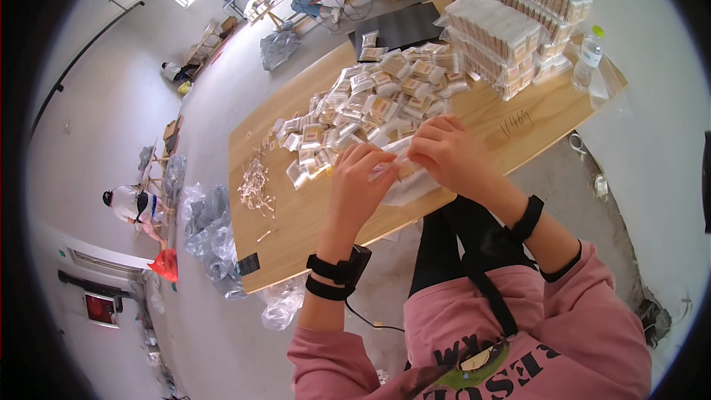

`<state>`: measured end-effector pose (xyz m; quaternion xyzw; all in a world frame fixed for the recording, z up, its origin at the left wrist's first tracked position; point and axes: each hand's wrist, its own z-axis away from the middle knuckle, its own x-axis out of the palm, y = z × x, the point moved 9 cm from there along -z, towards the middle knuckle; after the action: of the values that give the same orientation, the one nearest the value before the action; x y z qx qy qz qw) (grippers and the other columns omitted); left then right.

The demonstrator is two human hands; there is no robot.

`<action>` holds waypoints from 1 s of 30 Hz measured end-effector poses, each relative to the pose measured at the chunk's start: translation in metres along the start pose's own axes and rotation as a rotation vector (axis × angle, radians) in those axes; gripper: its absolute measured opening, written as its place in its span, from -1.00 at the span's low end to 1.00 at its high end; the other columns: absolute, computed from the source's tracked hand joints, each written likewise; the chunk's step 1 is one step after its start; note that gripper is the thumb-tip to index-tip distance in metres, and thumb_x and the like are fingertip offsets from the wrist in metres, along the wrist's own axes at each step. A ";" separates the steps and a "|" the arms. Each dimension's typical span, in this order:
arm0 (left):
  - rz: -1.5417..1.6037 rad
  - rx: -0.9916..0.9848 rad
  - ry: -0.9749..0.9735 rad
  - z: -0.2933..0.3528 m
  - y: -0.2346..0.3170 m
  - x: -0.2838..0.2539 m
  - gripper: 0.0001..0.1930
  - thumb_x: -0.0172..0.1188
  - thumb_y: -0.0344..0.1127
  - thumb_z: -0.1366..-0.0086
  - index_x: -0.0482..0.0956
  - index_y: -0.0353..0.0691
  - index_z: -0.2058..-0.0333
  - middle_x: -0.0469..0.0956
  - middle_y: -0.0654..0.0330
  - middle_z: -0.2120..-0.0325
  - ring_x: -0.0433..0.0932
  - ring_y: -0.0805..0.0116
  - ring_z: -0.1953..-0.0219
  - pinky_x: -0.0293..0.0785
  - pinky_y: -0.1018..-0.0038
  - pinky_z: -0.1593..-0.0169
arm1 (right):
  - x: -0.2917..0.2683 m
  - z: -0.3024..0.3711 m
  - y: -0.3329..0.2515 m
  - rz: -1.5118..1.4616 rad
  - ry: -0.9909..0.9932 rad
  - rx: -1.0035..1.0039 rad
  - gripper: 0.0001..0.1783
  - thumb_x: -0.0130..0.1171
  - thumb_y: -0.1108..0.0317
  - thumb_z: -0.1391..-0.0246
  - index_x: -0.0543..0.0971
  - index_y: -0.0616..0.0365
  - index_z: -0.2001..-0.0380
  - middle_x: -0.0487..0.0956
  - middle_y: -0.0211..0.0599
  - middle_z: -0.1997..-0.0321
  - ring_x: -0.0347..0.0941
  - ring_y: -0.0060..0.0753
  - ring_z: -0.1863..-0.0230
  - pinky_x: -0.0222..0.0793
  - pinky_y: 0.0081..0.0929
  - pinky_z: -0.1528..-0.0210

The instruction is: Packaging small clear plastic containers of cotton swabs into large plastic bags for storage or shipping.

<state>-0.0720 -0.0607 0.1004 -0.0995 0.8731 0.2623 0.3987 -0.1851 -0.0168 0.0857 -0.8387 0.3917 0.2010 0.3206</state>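
Note:
Both my hands are at the near edge of the wooden table, with a clear plastic bag (pixel 409 190) between them. My left hand (pixel 361 181) has its fingers closed on the left side of the bag, and my right hand (pixel 449 152) pinches the right side at its upper edge. Something with a yellowish label shows through the plastic, partly hidden by my fingers. Just beyond my hands spreads a heap of small clear packets of cotton swabs (pixel 381 107). Loose cotton swabs (pixel 255 187) lie scattered to the left.
Stacked bags of packets (pixel 492 33) stand at the far right, beside a water bottle (pixel 588 59). A black flat panel (pixel 396 28) lies at the far edge. Plastic bags (pixel 211 230) lie on the floor at left. Other people (pixel 133 202) sit farther off.

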 end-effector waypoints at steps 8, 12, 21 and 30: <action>-0.083 0.057 -0.006 0.005 -0.005 0.003 -0.88 0.32 -0.38 0.08 0.58 -0.21 0.50 0.49 0.26 0.52 0.42 0.26 0.35 0.28 0.37 0.17 | 0.000 0.000 -0.003 0.041 0.051 -0.053 -0.91 0.21 0.35 0.15 0.51 0.08 0.56 0.51 -0.44 0.41 0.37 -0.36 0.18 0.15 -0.31 -0.02; -0.109 0.091 0.024 0.011 -0.006 -0.003 -0.89 0.31 -0.39 0.07 0.57 -0.21 0.52 0.48 0.25 0.51 0.42 0.24 0.34 0.27 0.37 0.17 | -0.002 0.001 -0.004 0.030 0.080 -0.078 -0.91 0.21 0.35 0.15 0.51 0.08 0.55 0.50 -0.44 0.41 0.37 -0.35 0.19 0.15 -0.31 -0.03; 0.163 -0.246 0.126 0.042 -0.048 -0.036 -0.77 0.29 -0.40 -0.02 0.51 -0.22 0.31 0.53 0.19 0.24 0.45 0.29 0.13 0.32 0.41 0.04 | -0.010 0.008 0.011 -0.090 0.076 -0.022 -0.92 0.22 0.41 0.16 0.51 0.08 0.54 0.49 -0.43 0.42 0.38 -0.33 0.24 0.19 -0.38 0.03; 0.627 -0.606 0.049 0.077 -0.057 -0.011 -0.63 0.28 -0.53 -0.03 0.48 -0.25 0.13 0.49 0.21 0.23 0.48 0.52 0.23 0.42 0.60 0.18 | -0.012 0.018 0.008 -0.133 0.081 -0.024 -0.93 0.20 0.44 0.13 0.50 0.10 0.52 0.50 -0.41 0.41 0.39 -0.31 0.25 0.20 -0.37 0.05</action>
<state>0.0072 -0.0676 0.0451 0.0518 0.7537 0.6129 0.2317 -0.2002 -0.0020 0.0769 -0.8740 0.3455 0.1500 0.3071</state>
